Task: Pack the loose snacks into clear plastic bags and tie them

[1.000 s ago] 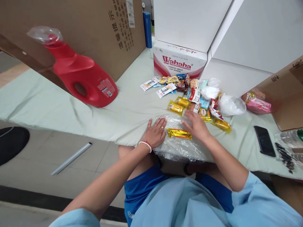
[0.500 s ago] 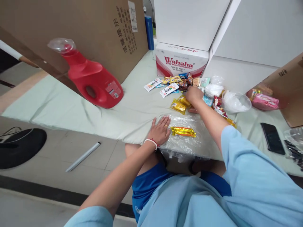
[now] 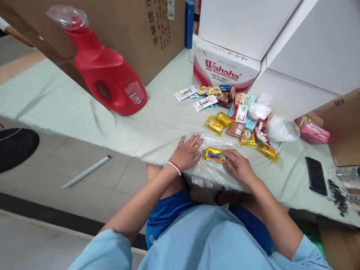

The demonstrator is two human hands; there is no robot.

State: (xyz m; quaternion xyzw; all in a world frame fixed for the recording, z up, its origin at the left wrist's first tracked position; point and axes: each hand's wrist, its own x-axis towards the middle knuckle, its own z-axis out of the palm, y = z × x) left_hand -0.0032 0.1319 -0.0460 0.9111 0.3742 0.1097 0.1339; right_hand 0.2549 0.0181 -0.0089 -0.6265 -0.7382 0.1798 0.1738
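Note:
My left hand [image 3: 188, 151] lies flat with its fingers stretched on the left part of a clear plastic bag [image 3: 222, 174] at the table's front edge. Shiny yellow-wrapped snack bars [image 3: 208, 154] rest on the bag, just right of that hand. On top of them is a small dark and blue snack packet [image 3: 216, 155]. My right hand [image 3: 237, 164] has its bent fingertips closed on the packet's right end, which they partly cover. Behind the hands are a brown packet [image 3: 235, 129] and yellow-wrapped cakes [image 3: 214, 125].
Several assorted snacks spread before a Wahaha box [image 3: 225, 69], among them white packets [image 3: 205, 103]. A red jug [image 3: 109, 80] stands at the left. To the right are a clear tub with a white bag [image 3: 282, 128], a pink package [image 3: 314, 132] and a phone [image 3: 316, 176].
My right hand reached into the snack pile, then came back to the plastic bag with the dark and blue packet, now over the yellow bars. My left hand has stayed on the bag.

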